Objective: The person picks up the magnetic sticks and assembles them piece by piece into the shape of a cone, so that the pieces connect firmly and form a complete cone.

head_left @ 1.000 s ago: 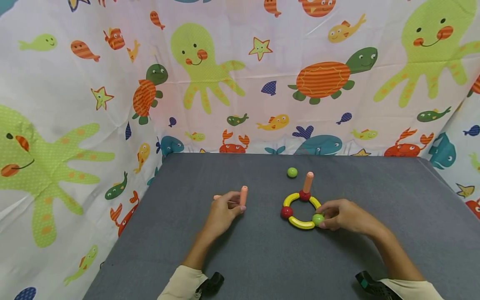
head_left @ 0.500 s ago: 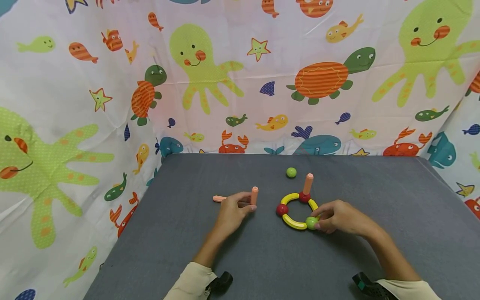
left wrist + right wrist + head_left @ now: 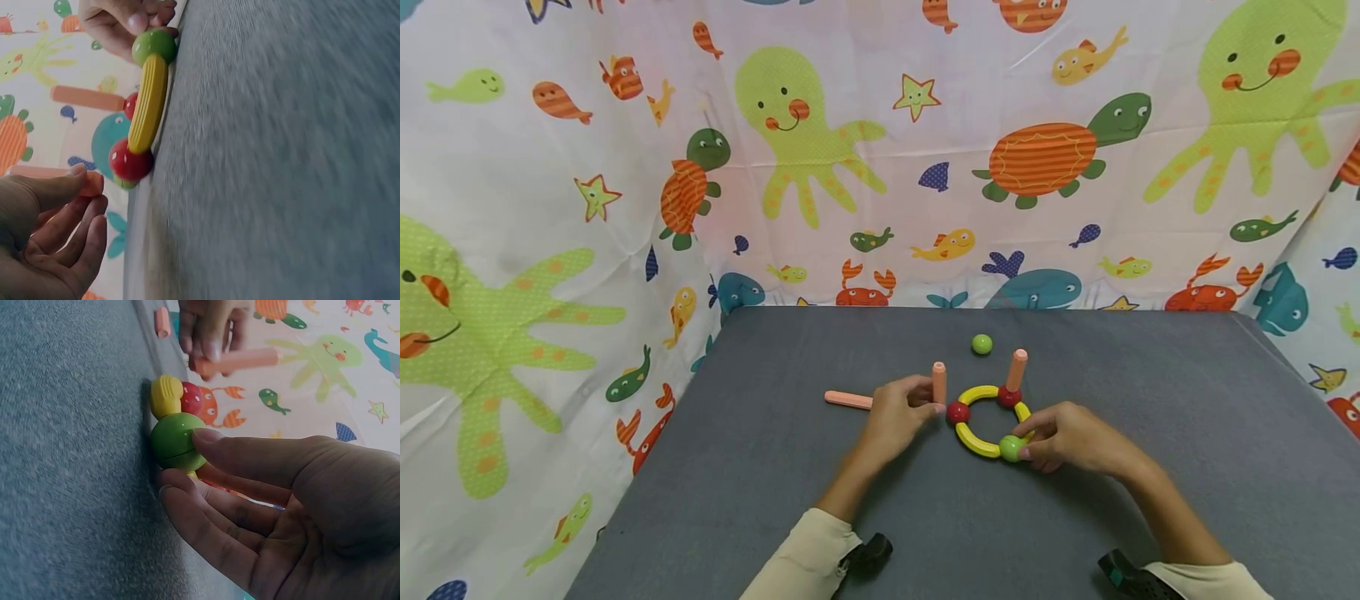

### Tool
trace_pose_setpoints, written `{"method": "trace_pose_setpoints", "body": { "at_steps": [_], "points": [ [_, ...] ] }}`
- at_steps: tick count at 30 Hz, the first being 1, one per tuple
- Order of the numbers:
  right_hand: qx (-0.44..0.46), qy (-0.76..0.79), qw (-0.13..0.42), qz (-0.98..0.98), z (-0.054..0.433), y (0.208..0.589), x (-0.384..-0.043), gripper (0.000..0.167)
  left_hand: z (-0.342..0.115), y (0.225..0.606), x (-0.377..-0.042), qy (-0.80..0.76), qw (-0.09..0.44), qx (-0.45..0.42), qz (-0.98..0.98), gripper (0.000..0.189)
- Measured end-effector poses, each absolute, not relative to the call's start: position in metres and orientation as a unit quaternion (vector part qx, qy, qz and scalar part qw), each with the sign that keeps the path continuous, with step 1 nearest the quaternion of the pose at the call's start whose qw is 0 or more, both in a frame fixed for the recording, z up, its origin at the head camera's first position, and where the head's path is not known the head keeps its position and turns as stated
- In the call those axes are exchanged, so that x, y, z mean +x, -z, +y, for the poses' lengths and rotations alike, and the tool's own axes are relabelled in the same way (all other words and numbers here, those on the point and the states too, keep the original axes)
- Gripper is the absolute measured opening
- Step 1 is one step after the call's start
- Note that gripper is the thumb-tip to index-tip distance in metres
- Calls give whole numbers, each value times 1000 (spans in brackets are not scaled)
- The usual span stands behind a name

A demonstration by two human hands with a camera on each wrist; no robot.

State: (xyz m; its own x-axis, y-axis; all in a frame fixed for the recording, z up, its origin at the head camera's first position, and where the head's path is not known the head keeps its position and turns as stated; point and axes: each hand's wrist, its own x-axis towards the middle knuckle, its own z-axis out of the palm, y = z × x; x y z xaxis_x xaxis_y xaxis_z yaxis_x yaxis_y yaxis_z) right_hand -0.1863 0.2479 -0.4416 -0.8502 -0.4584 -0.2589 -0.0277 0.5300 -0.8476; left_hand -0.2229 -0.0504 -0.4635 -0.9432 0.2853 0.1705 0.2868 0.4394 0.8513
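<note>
My left hand [image 3: 897, 418] pinches a peach-coloured rod [image 3: 939, 382] upright, close to the left red ball [image 3: 958, 413] of a ring. In the left wrist view a small gap shows between that rod's end and the red ball [image 3: 131, 161]. Yellow curved rods [image 3: 976, 441] and balls make up the ring, which lies flat. A second peach rod [image 3: 1017, 370] stands upright on the far red ball [image 3: 1009, 397]. With thumb and fingers my right hand [image 3: 1075, 437] holds the ring's green ball [image 3: 178, 440] at the near right. My fingers partly cover the ring's right side.
Behind the ring lies a loose green ball [image 3: 982, 344]. Another peach rod [image 3: 847, 400] lies on the grey table [image 3: 970, 525], left of my left hand. A printed sea-animal curtain [image 3: 865, 150] rises at the table's back and sides.
My left hand has carried its upright rod rightward, up to the ring's left red ball. My right hand has shifted the ring slightly left, turning it a little. The lying rod is more exposed.
</note>
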Motion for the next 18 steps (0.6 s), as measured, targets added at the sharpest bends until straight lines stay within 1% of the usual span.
{"method": "trace_pose_setpoints", "body": {
  "at_steps": [9,14,18],
  "points": [
    [-151,465,225,843,243,442,-185,36,-28,463,-225,494,22,-172,-852,36],
    [-153,469,227,840,242,442,-185,36,-21,464,-227,510,39,-184,-839,31],
    [-155,468,224,840,242,443,-185,35,-19,469,-228,517,34,-185,-835,29]
  ]
}}
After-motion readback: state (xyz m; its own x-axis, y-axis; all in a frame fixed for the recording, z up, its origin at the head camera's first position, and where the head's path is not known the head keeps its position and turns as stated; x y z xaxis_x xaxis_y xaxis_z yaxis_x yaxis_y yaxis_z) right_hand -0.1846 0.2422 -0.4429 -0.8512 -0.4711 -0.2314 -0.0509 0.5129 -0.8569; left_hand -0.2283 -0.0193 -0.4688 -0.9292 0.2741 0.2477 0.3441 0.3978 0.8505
